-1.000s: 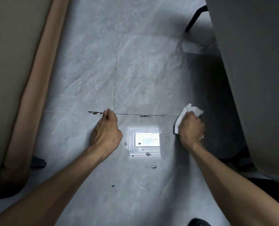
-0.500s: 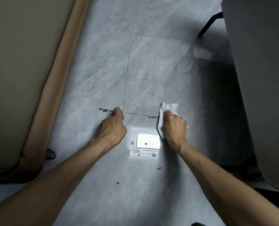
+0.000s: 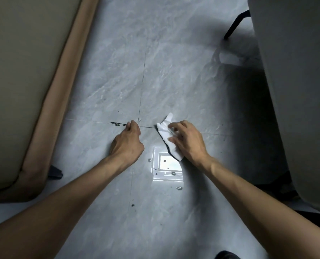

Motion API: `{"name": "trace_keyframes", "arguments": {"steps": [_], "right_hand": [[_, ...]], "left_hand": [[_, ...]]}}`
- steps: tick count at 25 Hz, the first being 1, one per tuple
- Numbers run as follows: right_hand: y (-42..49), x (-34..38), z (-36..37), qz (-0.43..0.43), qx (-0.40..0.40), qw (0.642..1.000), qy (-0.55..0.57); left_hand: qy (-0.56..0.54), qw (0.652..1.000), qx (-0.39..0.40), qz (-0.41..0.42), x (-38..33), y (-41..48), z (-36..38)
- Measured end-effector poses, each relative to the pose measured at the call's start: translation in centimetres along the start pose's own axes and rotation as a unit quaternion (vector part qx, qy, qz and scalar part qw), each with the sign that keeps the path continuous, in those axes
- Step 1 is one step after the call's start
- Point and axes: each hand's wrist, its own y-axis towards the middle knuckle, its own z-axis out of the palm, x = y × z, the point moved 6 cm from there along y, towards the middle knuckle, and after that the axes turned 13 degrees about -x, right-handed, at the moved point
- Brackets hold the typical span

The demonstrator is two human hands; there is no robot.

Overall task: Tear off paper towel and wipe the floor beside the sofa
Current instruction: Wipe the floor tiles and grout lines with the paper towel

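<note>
A crumpled white paper towel [image 3: 167, 135] lies on the grey tiled floor [image 3: 174, 77], pressed down under the fingers of my right hand [image 3: 188, 142]. The towel sits just right of where two tile joints cross. My left hand [image 3: 127, 144] is closed into a loose fist with nothing in it, its knuckles resting on the floor beside a dark smear [image 3: 117, 124] along the joint. Small dark spots and droplets dot the tiles near a bright reflected light patch [image 3: 169, 168].
A beige sofa [image 3: 24, 81] with a tan edge runs along the left. A grey upholstered seat [image 3: 297, 90] with a black leg [image 3: 235, 25] stands at the right. The open strip of floor lies between them. A dark shoe tip [image 3: 227, 255] shows at the bottom edge.
My right hand has slid the paper towel leftward across the floor, from near the right seat to the tile joint crossing. My left hand has stayed planted in its spot.
</note>
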Motion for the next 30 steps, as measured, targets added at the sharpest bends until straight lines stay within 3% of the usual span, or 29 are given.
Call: {"name": "trace_keyframes", "arguments": {"steps": [4,9,14,17,20,27,30], "right_hand": [[0.4,-0.2,-0.3,0.038,-0.052,0.997,0.045],[-1.3,-2.8,-1.9,0.067,-0.054,0.996,0.007],[3.3,2.4,1.7,0.016,-0.008,1.000,0.013],[2.7,1.1,0.2,-0.032,0.020,0.999,-0.004],[1.2,-1.4,-2.0,-0.020,0.018,1.000,-0.015],[2.4,1.0,-0.2,-0.040,0.033,0.999,0.009],[1.1,-2.1,-2.7,0.008,0.011,1.000,-0.017]], "left_hand": [[0.003,1.000,0.017,0.000,-0.3,-0.2,-0.2],[0.029,0.998,0.048,0.001,0.1,-0.1,0.7],[0.049,0.997,0.059,0.001,0.0,0.1,1.0],[0.052,0.996,0.075,0.010,0.0,0.2,0.9],[0.043,0.996,0.076,0.004,0.7,0.2,1.0],[0.054,0.995,0.073,0.028,0.0,0.0,1.4],[0.049,0.996,0.077,0.019,0.7,0.2,1.2]]}}
